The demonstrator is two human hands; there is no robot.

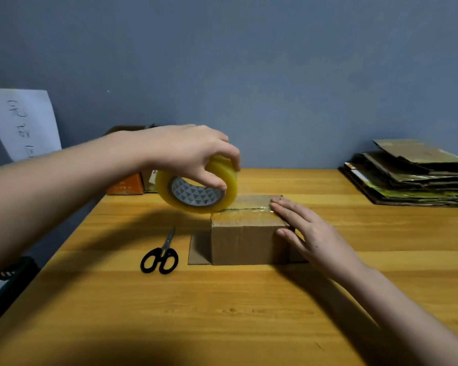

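At far left, a white sheet of paper with handwritten marks leans against the blue-grey wall. Below it, at the surface's left edge, is a dark object too dim to identify.

An orange box stands at the rear left of the wooden surface, partly hidden behind the left forearm. The left hand grips the roll of clear yellowish tape, with the fingers curled over the outer rim and the thumb hooked into the patterned core. The roll is tilted and held off the surface. Its lower edge meets the top left edge of the cardboard box.

Black-handled scissors lie closed on the surface, just left of the box and apart from it. The box sits near the middle of the surface, with a flap lying flat at its left side. A glossy strip of tape runs from the roll along the top seam.

The right hand lies flat on the right end of the box. Its fingers are straight and press on the tape's end, and the thumb rests against the near right corner. It holds nothing.

At far right, a stack of flattened cardboard lies against the wall, well apart from the box.
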